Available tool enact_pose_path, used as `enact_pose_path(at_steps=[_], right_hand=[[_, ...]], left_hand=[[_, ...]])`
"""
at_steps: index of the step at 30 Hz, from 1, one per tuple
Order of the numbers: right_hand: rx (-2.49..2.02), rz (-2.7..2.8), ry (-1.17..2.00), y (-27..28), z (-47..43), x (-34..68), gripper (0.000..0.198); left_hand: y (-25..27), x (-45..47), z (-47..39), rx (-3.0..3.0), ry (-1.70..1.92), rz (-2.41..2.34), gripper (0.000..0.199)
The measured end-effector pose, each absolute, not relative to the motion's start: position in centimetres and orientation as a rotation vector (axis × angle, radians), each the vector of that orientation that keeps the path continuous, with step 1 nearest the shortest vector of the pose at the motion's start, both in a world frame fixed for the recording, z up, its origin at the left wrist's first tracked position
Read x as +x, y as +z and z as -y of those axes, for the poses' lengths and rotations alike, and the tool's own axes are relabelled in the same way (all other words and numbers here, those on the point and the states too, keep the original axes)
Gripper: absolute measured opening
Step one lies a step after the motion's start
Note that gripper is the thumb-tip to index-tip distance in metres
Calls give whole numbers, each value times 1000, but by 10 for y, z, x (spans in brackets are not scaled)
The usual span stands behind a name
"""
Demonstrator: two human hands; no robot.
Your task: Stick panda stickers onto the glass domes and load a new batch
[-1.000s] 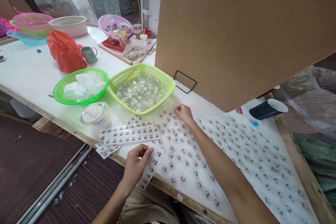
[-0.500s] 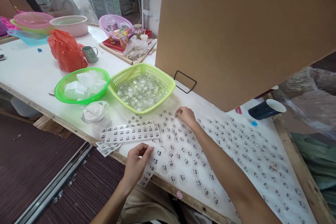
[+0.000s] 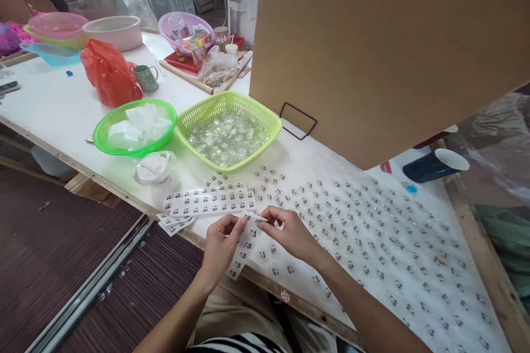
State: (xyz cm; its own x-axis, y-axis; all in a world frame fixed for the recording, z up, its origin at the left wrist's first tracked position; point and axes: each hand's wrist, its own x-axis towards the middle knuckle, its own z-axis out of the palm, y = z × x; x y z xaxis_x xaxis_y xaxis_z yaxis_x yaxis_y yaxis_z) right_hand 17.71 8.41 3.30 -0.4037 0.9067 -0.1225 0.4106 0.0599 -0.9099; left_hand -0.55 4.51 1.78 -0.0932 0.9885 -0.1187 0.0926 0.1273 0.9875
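Observation:
My left hand (image 3: 221, 248) pinches the top edge of a white sticker sheet (image 3: 244, 248) printed with small pandas, which hangs at the table's front edge. My right hand (image 3: 292, 231) is closed in a pinch at the sheet's upper right corner, where the edge looks bent up. Whether a single sticker is lifted there is too small to tell. Left of my hands lie more panda sticker sheets (image 3: 213, 204), partly overlapping. To the right, many clear round pieces with panda stickers (image 3: 348, 220) are spread over the white table.
A yellow-green basket (image 3: 273, 129) holds clear round pieces. Beside it stand a green bowl (image 3: 99, 140) with white pieces and a plastic-wrapped cup (image 3: 151, 168). A large cardboard sheet (image 3: 372, 55) rises behind; a dark cup (image 3: 426, 168) lies on the right. Someone sits at back left.
My right hand has come back from the spread round pieces near the basket to the sticker sheet in my left hand. The view has shifted slightly.

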Motion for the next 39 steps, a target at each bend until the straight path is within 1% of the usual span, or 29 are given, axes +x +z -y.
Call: enact_pose_path(at_steps=[1, 4, 6, 10, 12, 15, 18, 21, 22, 25, 26, 30, 32, 35, 37, 39], right_hand=[[-1306, 1861, 1323, 33, -85, 178, 17], [-1280, 1913, 1330, 35, -84, 179, 22], [-1272, 1938, 1320, 36, -81, 178, 24], [-1270, 1897, 1216, 37, -78, 175, 11], [-1268, 1890, 1129, 38, -77, 175, 8], [-1235, 1912, 1039, 41, -75, 175, 11], [-1238, 1802, 1022, 43, -76, 177, 13], [-1261, 1635, 1056, 42, -81, 175, 9], [-1261, 1616, 1084, 42, -83, 172, 11], [-1242, 1627, 1222, 40, -89, 163, 33], [-1228, 1625, 1274, 40, -89, 159, 36], [-1131, 1543, 1384, 41, -91, 151, 36], [-1100, 1492, 1351, 42, -100, 155, 35], [-1137, 1377, 1158, 37, -137, 174, 36], [-1209, 1281, 1000, 24, -174, 191, 42], [-1313, 1227, 947, 6, -212, 204, 45]], left_hand=[[18, -5, -45, 1134, 1111, -1392, 28], [19, -5, -43, 1096, 1059, -1365, 36], [18, -6, -43, 1081, 1070, -1357, 34], [17, -7, -42, 1058, 1120, -1355, 28], [16, -7, -42, 1061, 1121, -1344, 28], [17, -7, -42, 1077, 1121, -1337, 29], [18, -6, -43, 1086, 1127, -1358, 30], [19, -5, -43, 1087, 1131, -1369, 29], [19, -5, -43, 1092, 1129, -1365, 29], [20, -3, -43, 1121, 1119, -1351, 28], [20, -3, -43, 1129, 1115, -1351, 28], [20, -6, -44, 1134, 1096, -1370, 30], [19, -8, -45, 1142, 1091, -1384, 31], [17, -10, -46, 1150, 1086, -1386, 30], [15, -12, -47, 1145, 1080, -1380, 30], [13, -13, -48, 1140, 1075, -1381, 30]])
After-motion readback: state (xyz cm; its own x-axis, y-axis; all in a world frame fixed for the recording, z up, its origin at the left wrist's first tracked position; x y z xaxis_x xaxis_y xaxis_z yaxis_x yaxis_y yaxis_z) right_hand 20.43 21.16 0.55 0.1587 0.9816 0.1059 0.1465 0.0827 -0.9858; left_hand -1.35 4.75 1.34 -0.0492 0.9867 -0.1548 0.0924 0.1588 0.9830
